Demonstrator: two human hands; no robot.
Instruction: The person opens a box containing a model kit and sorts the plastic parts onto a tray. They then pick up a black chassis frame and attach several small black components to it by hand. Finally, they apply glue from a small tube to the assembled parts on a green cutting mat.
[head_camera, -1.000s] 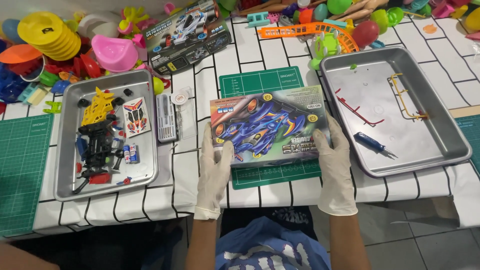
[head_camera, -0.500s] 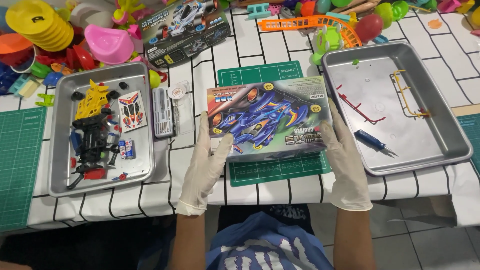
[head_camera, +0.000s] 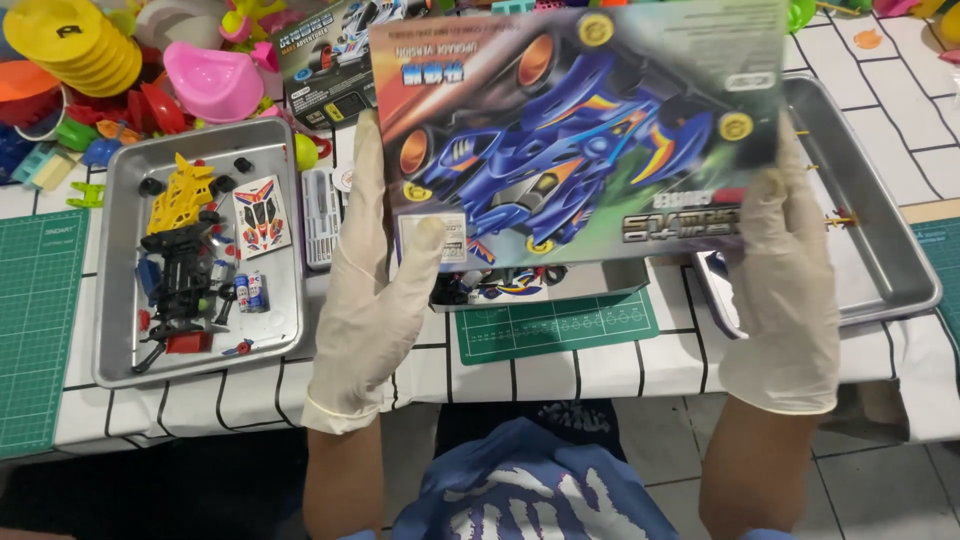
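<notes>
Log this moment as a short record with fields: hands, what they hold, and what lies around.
left hand: gloved, grips box lid's left edge
right hand: gloved, grips lid's right edge
box lid: blue race car artwork, lifted off the table
box base: below lid, on green cutting mat
left tray: yellow and black car parts
right tray: mostly hidden by lid

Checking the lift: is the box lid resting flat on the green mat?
No, both hands hold the box lid raised above the green mat.
</notes>
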